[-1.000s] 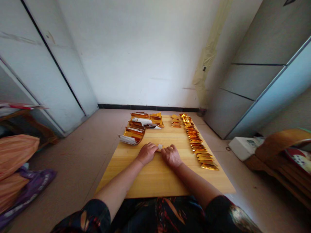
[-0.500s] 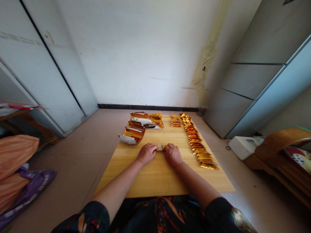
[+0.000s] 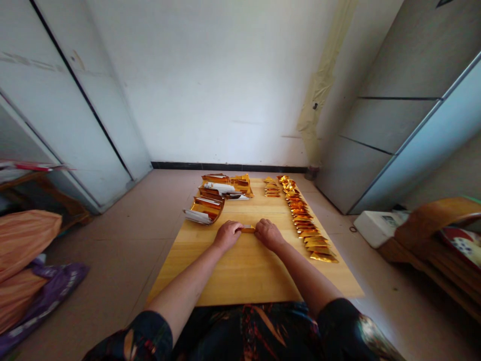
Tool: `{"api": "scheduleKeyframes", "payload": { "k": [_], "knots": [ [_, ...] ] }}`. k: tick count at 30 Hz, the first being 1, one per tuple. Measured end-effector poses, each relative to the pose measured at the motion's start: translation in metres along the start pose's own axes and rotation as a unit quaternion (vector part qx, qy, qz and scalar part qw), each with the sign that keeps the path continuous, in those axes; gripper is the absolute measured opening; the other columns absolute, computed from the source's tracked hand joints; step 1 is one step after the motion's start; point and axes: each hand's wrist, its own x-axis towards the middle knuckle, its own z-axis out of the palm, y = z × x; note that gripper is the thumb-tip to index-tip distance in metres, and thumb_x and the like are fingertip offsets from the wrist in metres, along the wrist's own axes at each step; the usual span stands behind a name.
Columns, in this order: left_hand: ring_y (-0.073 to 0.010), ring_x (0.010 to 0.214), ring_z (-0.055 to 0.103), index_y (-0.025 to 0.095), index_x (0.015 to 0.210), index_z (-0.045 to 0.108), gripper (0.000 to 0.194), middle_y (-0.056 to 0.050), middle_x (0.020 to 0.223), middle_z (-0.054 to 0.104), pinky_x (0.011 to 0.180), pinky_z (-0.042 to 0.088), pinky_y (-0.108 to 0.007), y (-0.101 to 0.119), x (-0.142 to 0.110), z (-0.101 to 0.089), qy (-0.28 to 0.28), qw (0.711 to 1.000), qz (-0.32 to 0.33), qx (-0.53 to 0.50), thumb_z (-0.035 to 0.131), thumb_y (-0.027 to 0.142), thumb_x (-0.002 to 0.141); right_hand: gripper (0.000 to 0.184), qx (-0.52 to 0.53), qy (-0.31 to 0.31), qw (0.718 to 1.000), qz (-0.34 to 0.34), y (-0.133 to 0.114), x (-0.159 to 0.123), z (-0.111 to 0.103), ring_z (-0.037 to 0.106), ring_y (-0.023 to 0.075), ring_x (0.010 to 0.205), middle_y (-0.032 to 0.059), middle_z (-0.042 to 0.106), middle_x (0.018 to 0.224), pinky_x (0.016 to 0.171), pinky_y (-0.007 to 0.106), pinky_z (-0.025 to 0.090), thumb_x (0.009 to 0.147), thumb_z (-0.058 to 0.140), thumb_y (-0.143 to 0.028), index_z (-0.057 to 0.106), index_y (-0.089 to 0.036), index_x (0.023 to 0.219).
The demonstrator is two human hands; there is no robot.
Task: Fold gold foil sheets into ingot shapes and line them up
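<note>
Between my two hands, on the wooden board (image 3: 225, 281), is a small strip of folded gold foil paper (image 3: 248, 229). My left hand (image 3: 227, 235) grips its left end with curled fingers. At the right end, the bent fingers of my right hand (image 3: 269, 234) close on the strip and partly hide it. A curved stack of gold foil sheets with white backs (image 3: 206, 208) lies left of my left hand. To the right runs a long row of folded gold foil pieces (image 3: 303, 220), apart from my right hand.
More gold and white sheets (image 3: 221, 187) lie at the board's far left. A short row of folded gold pieces (image 3: 272, 187) sits at the far edge. A grey cabinet (image 3: 376, 125) and a wooden seat (image 3: 424, 235) are on the right. Bags (image 3: 37, 281) lie on the left.
The paper between my hands showed a white face before and now shows mostly gold in a narrower strip. My hands have shifted only slightly.
</note>
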Motion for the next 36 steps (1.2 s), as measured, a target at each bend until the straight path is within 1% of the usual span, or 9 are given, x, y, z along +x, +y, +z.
{"api": "scheduleKeyframes", "payload": {
  "k": [6,11,16,22,27,31,36],
  "knots": [
    [-0.0165,0.092,0.062,0.021,0.092,0.07,0.022,-0.003,0.095,0.071,0.084,0.046,-0.025,0.004,0.006,-0.004,-0.031,0.997,-0.067,-0.005,0.058,0.012,0.076,0.021,0.005,-0.019,1.0,-0.012,0.003,0.002,-0.002,0.049,0.019,0.104,0.0095,0.056,0.112,0.086,0.028,0.041,0.093,0.043,-0.024,0.06,-0.019,0.102],
    [-0.0155,0.093,0.062,0.021,0.097,0.068,0.021,-0.003,0.1,0.071,0.081,0.044,-0.024,0.007,0.009,-0.005,-0.057,0.994,-0.091,0.017,0.056,0.017,0.08,0.024,0.026,-0.01,0.999,0.017,0.002,0.001,-0.002,0.046,0.0202,0.107,0.009,0.054,0.119,0.085,0.031,0.041,0.094,0.039,-0.024,0.06,-0.019,0.104],
    [-0.017,0.098,0.06,0.022,0.097,0.067,0.021,-0.003,0.104,0.07,0.083,0.042,-0.026,0.01,0.011,-0.002,-0.057,0.993,-0.099,0.036,0.051,0.021,0.084,0.027,0.043,0.006,0.998,0.045,-0.001,-0.001,0.003,0.043,0.0215,0.112,0.009,0.05,0.127,0.086,0.035,0.039,0.095,0.037,-0.031,0.059,-0.02,0.106],
    [-0.0186,0.101,0.059,0.024,0.098,0.067,0.023,-0.003,0.105,0.069,0.084,0.04,-0.03,0.014,0.01,0.001,-0.044,0.989,-0.127,0.056,0.048,0.023,0.086,0.03,0.058,0.026,0.994,0.088,0.001,0.003,0.01,0.043,0.023,0.113,0.0098,0.051,0.127,0.087,0.036,0.037,0.094,0.039,-0.034,0.063,-0.019,0.103],
    [-0.0174,0.099,0.06,0.026,0.103,0.065,0.023,-0.002,0.106,0.07,0.082,0.04,-0.029,0.018,0.01,0.002,-0.03,0.985,-0.158,0.064,0.049,0.025,0.086,0.029,0.061,0.036,0.994,0.084,0.004,0.005,0.013,0.043,0.023,0.115,0.0088,0.051,0.129,0.091,0.036,0.033,0.093,0.042,-0.035,0.063,-0.02,0.105],
    [-0.0185,0.097,0.062,0.026,0.101,0.065,0.022,-0.002,0.101,0.071,0.081,0.039,-0.03,0.02,0.011,0.002,-0.033,0.981,-0.177,0.072,0.049,0.027,0.086,0.03,0.063,0.05,0.993,0.084,0.004,0.006,0.017,0.042,0.0228,0.117,0.0089,0.05,0.13,0.095,0.037,0.03,0.093,0.042,-0.036,0.063,-0.019,0.107],
    [-0.0184,0.096,0.061,0.026,0.102,0.065,0.023,-0.003,0.099,0.071,0.08,0.039,-0.03,0.022,0.011,0.003,-0.021,0.98,-0.183,0.076,0.049,0.028,0.085,0.03,0.066,0.062,0.991,0.098,0.003,0.007,0.021,0.04,0.023,0.118,0.0086,0.049,0.133,0.098,0.037,0.026,0.093,0.042,-0.035,0.063,-0.019,0.108]
  ]
}}
